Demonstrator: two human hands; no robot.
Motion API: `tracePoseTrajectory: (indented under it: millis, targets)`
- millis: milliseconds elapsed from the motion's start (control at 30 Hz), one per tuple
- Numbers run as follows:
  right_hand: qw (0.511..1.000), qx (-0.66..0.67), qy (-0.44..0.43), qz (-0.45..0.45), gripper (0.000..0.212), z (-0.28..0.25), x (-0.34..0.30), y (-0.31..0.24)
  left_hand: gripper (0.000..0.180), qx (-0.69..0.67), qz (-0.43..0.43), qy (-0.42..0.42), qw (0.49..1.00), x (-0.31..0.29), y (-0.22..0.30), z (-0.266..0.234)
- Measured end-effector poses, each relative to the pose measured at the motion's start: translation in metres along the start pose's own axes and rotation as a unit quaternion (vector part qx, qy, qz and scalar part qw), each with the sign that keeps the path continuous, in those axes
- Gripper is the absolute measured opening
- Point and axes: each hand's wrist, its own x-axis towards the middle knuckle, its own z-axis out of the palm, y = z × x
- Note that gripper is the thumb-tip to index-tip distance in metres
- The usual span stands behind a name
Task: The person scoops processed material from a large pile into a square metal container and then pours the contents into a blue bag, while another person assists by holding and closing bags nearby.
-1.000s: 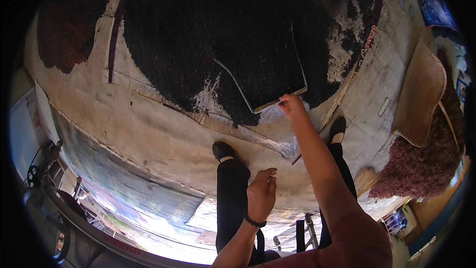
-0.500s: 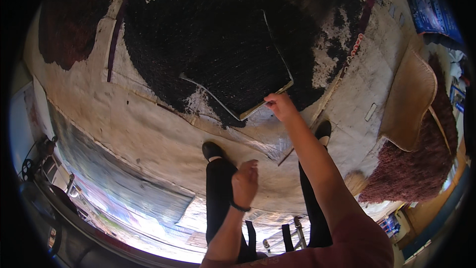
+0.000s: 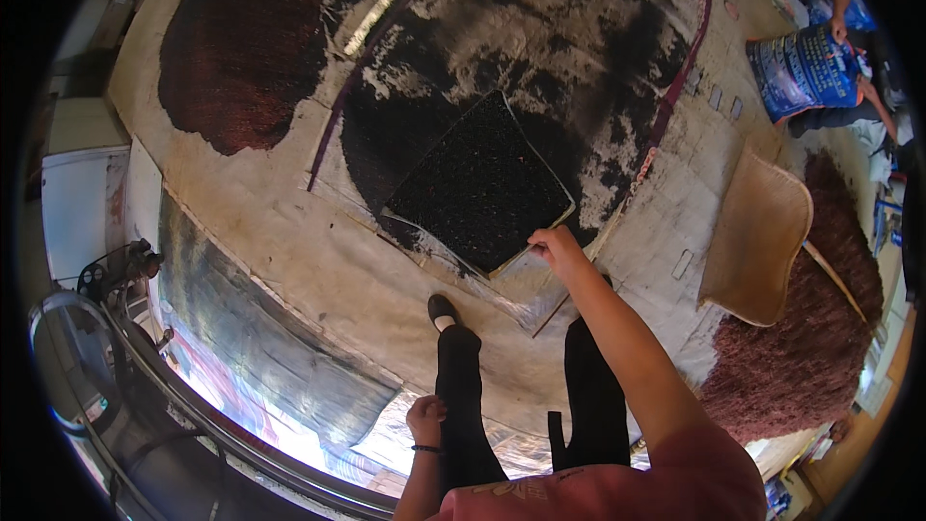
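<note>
My right hand pinches the near right edge of a four-cornered sheet or tray with a thin pale rim. Its inside is covered with dark, loose, grainy material, so I cannot tell its exact kind. It lies on a spread of the same black material on the floor cloth. My left hand, with a dark band at the wrist, hangs beside my left leg. Its fingers are curled, with nothing visible in them.
A reddish-dark heap lies far left, and a brown heap at right under a curved tan board. Another person's hand holds a blue printed sack. A metal railing runs at lower left.
The view has shifted, showing more of the floor and another person. The pale-rimmed sheet's outline now shows as a full diamond. My left hand has dropped lower, beside my leg.
</note>
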Motion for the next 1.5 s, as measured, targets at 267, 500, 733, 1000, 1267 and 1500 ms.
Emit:
tracePoseTrajectory:
  millis: [267,500,733,1000,1267,1500]
  targets:
    - [0.999,0.011,-0.041,-0.02,0.004,0.048,-0.074,-0.057,0.012,-0.069,-0.188,0.027,0.979,-0.038,-0.032,-0.099]
    - [0.995,-0.048,-0.074,-0.042,0.004,0.037,-0.14,-0.092,0.014,-0.05,-0.192,-0.009,0.98,-0.049,0.038,-0.098]
    - [0.972,-0.111,-0.162,-0.129,0.011,-0.012,-0.186,-0.133,0.016,0.028,-0.081,-0.041,0.995,-0.075,0.101,-0.009]
    - [0.995,-0.044,-0.063,-0.067,0.006,-0.08,-0.248,-0.238,0.015,0.059,-0.047,-0.059,0.995,-0.134,0.143,0.092]
    - [0.992,0.005,-0.107,-0.071,0.006,-0.158,-0.259,-0.34,0.013,0.098,-0.064,-0.084,0.989,-0.13,0.189,0.18]
    - [0.983,-0.058,-0.117,-0.13,0.005,-0.217,-0.221,-0.463,0.01,0.154,-0.081,-0.132,0.976,-0.087,0.22,0.289]
